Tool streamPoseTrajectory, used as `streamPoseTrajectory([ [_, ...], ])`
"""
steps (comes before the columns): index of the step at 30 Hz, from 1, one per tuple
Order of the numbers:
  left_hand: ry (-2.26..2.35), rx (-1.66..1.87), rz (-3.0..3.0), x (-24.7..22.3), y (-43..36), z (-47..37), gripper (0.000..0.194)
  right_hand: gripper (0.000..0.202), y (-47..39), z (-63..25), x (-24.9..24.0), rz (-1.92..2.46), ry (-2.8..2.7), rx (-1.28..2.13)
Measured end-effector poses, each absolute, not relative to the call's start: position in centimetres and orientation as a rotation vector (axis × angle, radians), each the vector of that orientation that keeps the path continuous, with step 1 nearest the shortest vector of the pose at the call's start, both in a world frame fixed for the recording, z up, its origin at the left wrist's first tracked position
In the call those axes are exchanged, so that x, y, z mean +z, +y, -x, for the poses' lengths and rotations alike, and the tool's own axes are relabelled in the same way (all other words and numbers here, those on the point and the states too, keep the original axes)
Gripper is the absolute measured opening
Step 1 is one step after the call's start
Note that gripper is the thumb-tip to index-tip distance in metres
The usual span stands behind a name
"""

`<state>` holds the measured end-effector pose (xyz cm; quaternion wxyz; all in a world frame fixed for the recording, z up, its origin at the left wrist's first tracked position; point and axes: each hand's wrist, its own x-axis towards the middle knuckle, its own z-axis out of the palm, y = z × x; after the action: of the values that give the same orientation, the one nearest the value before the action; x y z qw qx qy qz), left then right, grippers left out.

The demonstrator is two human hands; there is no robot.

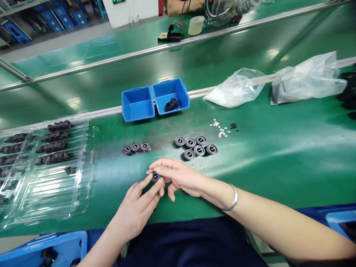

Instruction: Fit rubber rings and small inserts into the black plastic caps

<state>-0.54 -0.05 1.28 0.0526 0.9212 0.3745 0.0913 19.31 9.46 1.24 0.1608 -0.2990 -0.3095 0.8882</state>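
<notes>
Between the fingertips of both hands is a small round black part [155,177], held just above the green bench. My left hand [140,204] grips it from the left and near side. My right hand [178,176], with a silver bangle on its wrist, closes on it from the right and above. Beyond the hands stand three round black parts [135,147] in a row, each with a slot in its top. To their right is a cluster of several more slotted black parts [199,150].
Behind sit an open blue bin [138,104] and another blue bin [182,91] with black rings [171,105]. White bits [222,131] lie near black bits [234,126]. Plastic bags [239,88] rest at back right. Clear trays [58,185] hold black parts at left. Across the bench is another person's arm [183,6].
</notes>
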Motion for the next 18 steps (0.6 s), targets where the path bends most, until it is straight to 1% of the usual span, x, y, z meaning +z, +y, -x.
streamPoseTrajectory([
  [4, 1.060, 0.379, -2.816, 1.05, -0.07, 0.73, 0.039, 0.022, 9.58, -19.23, 0.88, 0.834, -0.940, 2.540],
  [7, 1.062, 0.457, -2.780, 0.96, -0.08, 0.93, 0.041, 0.026, 9.79, -19.24, 0.87, 0.831, -0.910, 2.561],
  [12, 1.099, 0.415, -2.790, 1.11, -0.01, 0.67, 0.039, 0.025, 9.96, -19.17, 1.21, 0.882, -0.916, 2.568],
  [18, 1.094, 0.353, -2.778, 1.21, 0.17, 0.33, 0.041, 0.013, 9.41, -18.74, 0.81, 0.874, -0.958, 2.522],
])
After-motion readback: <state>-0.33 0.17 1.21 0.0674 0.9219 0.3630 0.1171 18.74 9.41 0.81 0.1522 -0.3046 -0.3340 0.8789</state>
